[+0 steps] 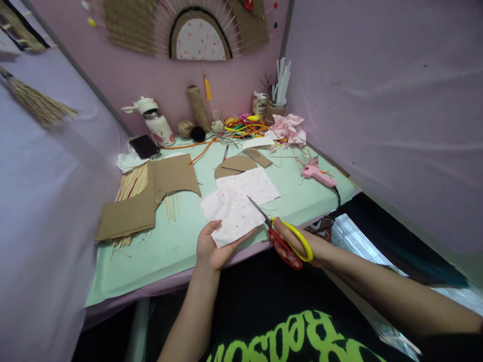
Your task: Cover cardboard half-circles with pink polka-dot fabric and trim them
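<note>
My left hand (215,250) grips the near edge of a white fabric piece with pink dots (236,213), thumb on top and fingers underneath. In my right hand (284,240) are scissors (292,246) with one yellow and one red handle loop. Their blades point up and left, over the right edge of the held fabric. Whether the blades are parted is hard to tell. A second dotted fabric piece (260,183) lies flat just behind, partly covered by the held one. Beyond it rests a rounded cardboard piece (237,165).
Cut cardboard (173,173) and thin sticks (128,183) lie on the left. At right sits a pink glue gun (319,174) with its cord over the table edge. A bottle (160,128), twine roll (198,108), coloured pipe cleaners (245,128) and crumpled pink paper (289,129) line the back.
</note>
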{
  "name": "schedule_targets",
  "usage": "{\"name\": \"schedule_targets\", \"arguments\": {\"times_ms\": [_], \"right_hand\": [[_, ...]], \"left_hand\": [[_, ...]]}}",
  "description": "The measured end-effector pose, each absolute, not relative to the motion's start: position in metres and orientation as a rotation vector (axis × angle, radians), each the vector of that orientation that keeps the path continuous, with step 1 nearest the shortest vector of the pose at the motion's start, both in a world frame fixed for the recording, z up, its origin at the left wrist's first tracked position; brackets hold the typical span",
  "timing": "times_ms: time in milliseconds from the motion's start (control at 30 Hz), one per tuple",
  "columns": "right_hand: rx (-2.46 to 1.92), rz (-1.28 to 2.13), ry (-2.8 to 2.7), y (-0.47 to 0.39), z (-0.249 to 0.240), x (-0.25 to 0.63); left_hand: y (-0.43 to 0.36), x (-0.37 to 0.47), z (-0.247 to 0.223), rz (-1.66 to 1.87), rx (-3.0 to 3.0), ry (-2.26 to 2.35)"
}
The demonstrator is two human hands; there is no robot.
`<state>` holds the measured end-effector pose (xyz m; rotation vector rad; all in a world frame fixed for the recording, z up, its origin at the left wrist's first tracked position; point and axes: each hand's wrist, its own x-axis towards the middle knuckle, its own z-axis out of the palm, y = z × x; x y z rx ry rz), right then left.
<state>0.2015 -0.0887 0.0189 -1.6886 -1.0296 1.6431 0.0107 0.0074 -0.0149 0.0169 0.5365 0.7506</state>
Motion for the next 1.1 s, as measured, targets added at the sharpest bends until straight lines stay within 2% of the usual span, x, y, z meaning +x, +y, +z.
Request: {"name": "schedule_targets", "arguments": {"times_ms": [833, 1100], "right_hand": [[-1.732, 1.554, -1.033, -0.0850, 0.0150, 0.2012], [-1.703, 1.622, -1.058, -0.0854, 0.0191, 0.2009]], "left_hand": [[0.0075, 0.0100, -0.0148, 0.751, 0.036, 0.524], [0.0073, 0.0094, -0.0173, 0.749, 0.025, 0.517]]}}
